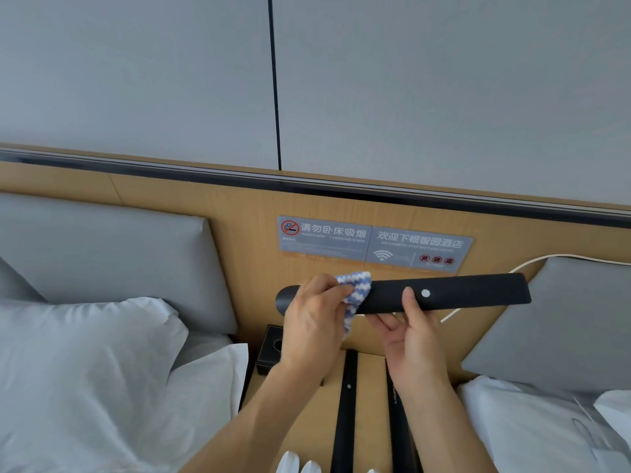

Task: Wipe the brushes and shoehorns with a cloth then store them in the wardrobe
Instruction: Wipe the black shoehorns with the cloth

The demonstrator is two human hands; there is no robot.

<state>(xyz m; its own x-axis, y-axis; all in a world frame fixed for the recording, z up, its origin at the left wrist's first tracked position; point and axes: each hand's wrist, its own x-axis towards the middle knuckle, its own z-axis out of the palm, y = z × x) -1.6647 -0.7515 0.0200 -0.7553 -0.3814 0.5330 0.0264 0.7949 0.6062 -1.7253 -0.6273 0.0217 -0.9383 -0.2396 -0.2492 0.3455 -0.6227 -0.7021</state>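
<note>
Black shoehorn (444,295) held level at mid-frame, right of centre, above the tabletop (307,421), rounded end toward the left, squared end toward the right, a small white dot on its face. Left hand (314,322) clenched on a blue-and-white cloth (355,295), cloth folded over the shoehorn near its rounded end, fingers pinching it against the blade. Right hand (413,332) grasping the shoehorn at its middle, thumb on the front face just left of the dot, fingers underneath. Two more black shoehorns lying flat on the tabletop at lower centre, side by side and apart: one (345,411) with a white dot, the other (397,418) with small lettering along it. Small black box (269,349) on the tabletop just left of the left wrist. White objects at the bottom edge, too cropped to identify. Grey signs (372,242) on the wooden headboard panel above the hands. White pillow (78,370) at lower left, grey cushion (563,322) at right with a white cable running behind it.
</note>
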